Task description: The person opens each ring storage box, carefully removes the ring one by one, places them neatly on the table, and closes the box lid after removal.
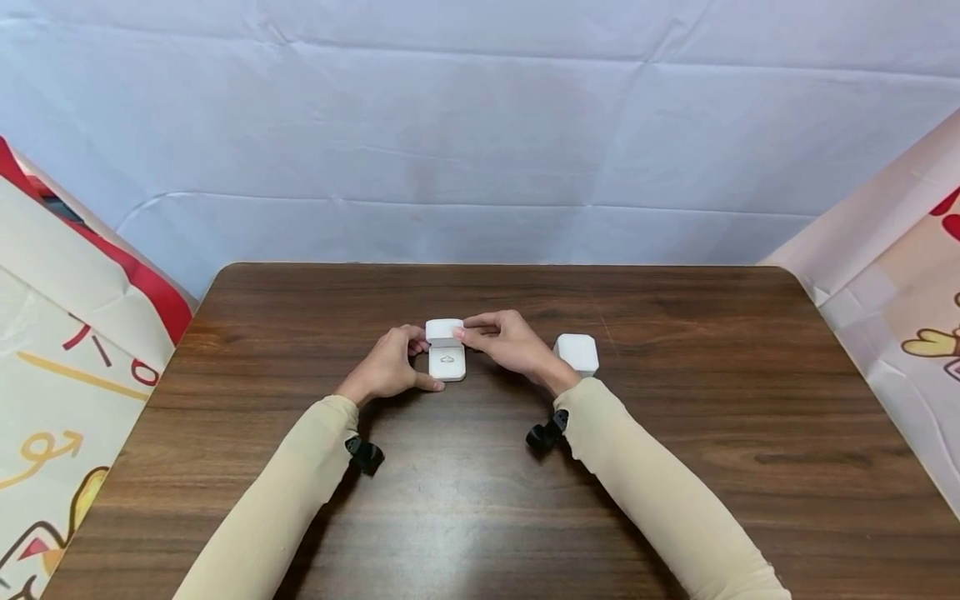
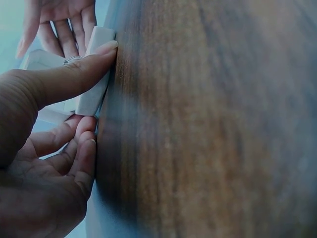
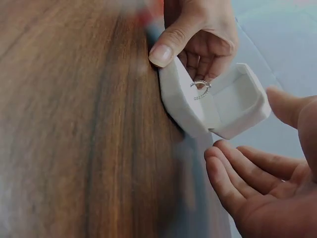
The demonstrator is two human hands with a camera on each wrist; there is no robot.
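Note:
A small white ring box (image 1: 447, 364) stands on the brown table with its lid (image 1: 444, 331) raised. A silver ring (image 3: 202, 89) with a row of small stones sits in the base. My left hand (image 1: 388, 364) grips the base, its thumb (image 2: 81, 74) across the front and its fingers curled at the left side. My right hand (image 1: 513, 342) is on the box's other side. Its thumb tip is right at the lid's edge in the right wrist view, while its other fingers (image 3: 247, 173) extend loosely beside the hinge.
A second white box (image 1: 577, 354), closed, stands on the table just beyond the right wrist. Pale cloth (image 1: 480, 142) hangs behind the table's far edge, and patterned sheets flank the left and right sides. A black camera is strapped to each wrist.

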